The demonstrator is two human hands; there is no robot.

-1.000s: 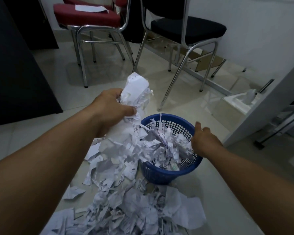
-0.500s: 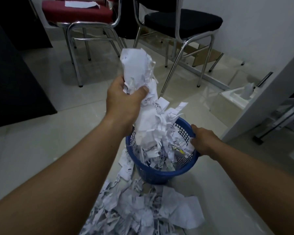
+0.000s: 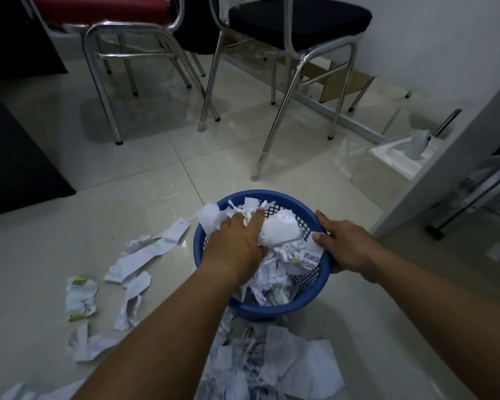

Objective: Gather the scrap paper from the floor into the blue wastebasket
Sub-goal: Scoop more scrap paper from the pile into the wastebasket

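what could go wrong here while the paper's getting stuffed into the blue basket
1. The wad under the left hand reaches over the wastebasket rim, so pieces may spill out.
2. The right hand holds only one side of the rim; a hard push could tip it.
3. Floor scraps lie off to the left, easy to miss.

The round blue plastic wastebasket with lattice walls (image 3: 272,313) stood upright on the pale tiled floor (image 3: 55,226), filled nearly to its rim with torn, crumpled white scrap paper (image 3: 280,235). One piece at its right side bore printed black letters. More white scraps lay loose on the tiles: a heap (image 3: 300,368) against the basket's near side, and several separate crumpled strips (image 3: 145,252) to its left, one marked with green-yellow print.
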